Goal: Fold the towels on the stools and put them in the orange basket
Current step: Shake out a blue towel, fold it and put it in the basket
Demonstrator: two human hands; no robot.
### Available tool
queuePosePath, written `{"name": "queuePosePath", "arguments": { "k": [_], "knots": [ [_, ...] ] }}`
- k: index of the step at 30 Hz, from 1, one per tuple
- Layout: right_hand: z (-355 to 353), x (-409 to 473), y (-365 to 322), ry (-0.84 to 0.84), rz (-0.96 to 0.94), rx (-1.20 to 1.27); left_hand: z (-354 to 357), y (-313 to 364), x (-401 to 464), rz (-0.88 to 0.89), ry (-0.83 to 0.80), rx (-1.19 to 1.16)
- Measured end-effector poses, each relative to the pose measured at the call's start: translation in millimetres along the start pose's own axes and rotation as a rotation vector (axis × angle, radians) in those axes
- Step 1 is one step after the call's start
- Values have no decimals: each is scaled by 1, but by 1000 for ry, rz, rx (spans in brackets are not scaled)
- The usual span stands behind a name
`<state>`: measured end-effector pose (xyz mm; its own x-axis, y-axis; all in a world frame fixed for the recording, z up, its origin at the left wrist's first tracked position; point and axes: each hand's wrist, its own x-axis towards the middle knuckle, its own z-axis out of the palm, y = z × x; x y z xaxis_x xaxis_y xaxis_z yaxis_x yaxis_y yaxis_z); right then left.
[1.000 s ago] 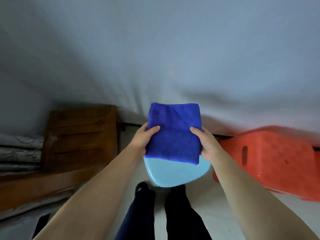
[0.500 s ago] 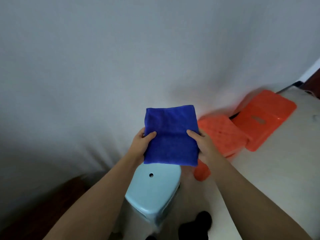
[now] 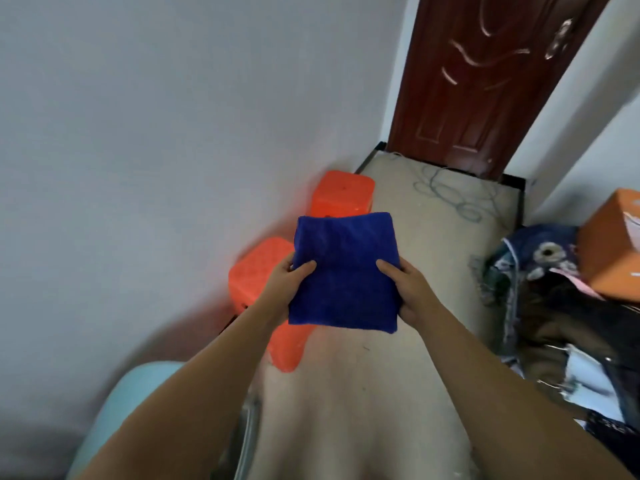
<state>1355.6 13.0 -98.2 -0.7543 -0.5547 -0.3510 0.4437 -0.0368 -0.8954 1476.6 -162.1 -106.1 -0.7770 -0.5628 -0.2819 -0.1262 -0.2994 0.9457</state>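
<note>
A folded dark blue towel [image 3: 343, 271] is held flat in the air in front of me. My left hand [image 3: 285, 284] grips its left edge, thumb on top. My right hand [image 3: 408, 289] grips the right edge the same way. Below and behind the towel stand two orange plastic stools: a near orange stool [image 3: 258, 282] by the wall and a far orange stool [image 3: 341, 194]. A light blue stool [image 3: 138, 386] sits at the lower left, partly hidden by my left forearm. No orange basket is plainly seen.
A grey wall runs along the left. A dark red door [image 3: 474, 81] closes the far end of the beige floor [image 3: 433, 237]. A pile of dark clothes and bags [image 3: 561, 306] with an orange box [image 3: 613, 244] fills the right side.
The view has swung right: the blue stool slid to the lower left, the orange stools moved under the towel, and the door and clutter came into view. Both hands keep the same hold.
</note>
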Motion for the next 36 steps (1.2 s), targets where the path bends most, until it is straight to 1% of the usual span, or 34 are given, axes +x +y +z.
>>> {"name": "queuePosePath", "arguments": {
  "k": [4, 8, 15, 18, 21, 24, 29, 33, 36],
  "knots": [
    [-99, 6, -42, 103, -28, -19, 106, -11, 28, -4, -110, 10],
    [-175, 16, -71, 191, -61, 23, 189, -12, 56, -8, -183, 37],
    [-254, 58, -95, 305, -90, 145, 282, -6, 124, -16, -334, 162],
    [-292, 98, -114, 358, -112, 162, 327, -3, 177, -3, -398, 202],
    [-329, 152, -148, 406, -146, 175, 380, 11, 243, 10, -461, 228],
    [-353, 196, -175, 453, -167, 197, 422, 26, 297, 5, -494, 253],
    [-405, 261, -222, 598, -222, 318, 524, 60, 391, -8, -624, 357],
    [-471, 288, -237, 724, -244, 383, 614, 47, 435, -48, -739, 407],
    [-531, 305, -252, 783, -255, 402, 687, 30, 463, -94, -811, 420]
  ]
}}
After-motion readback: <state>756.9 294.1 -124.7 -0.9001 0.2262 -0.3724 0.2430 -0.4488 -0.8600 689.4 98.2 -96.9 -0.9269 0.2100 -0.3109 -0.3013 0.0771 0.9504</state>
